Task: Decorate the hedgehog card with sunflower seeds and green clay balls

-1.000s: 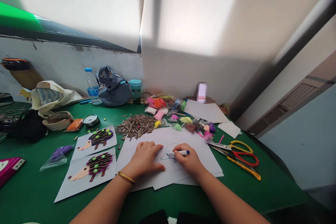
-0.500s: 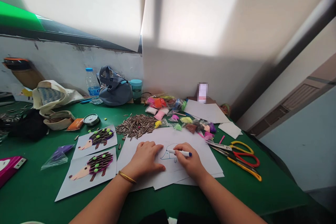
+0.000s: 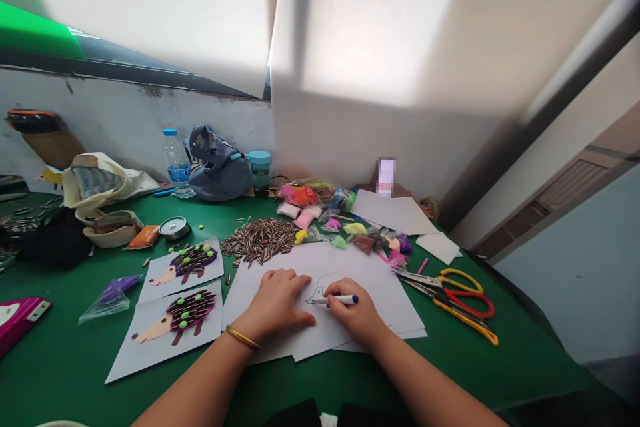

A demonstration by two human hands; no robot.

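My right hand (image 3: 356,310) grips a white marker (image 3: 343,299) with a dark blue end, its tip on a sheet of white paper (image 3: 370,267). Under the tip is a blue line drawing (image 3: 318,293) of a pointed snout and a rounded back; my right hand covers part of it. My left hand (image 3: 280,300) lies on the paper just left of the drawing, thumb and fingers spread, holding nothing. Two finished hedgehog pictures (image 3: 195,313) with dark seed spines and green dots lie left of that hand.
A heap of striped sunflower seeds (image 3: 260,240) lies behind the paper. Bags of coloured clay (image 3: 305,197) spread along the back. Scissors (image 3: 450,290) with yellow and red handles rest at the right. A blue bag (image 3: 220,170), teal cup (image 3: 260,173) and bottle (image 3: 175,160) stand against the wall.
My right hand has shifted the marker slightly down and to the left, its tip now near the snout's lower line. My left hand stays in place.
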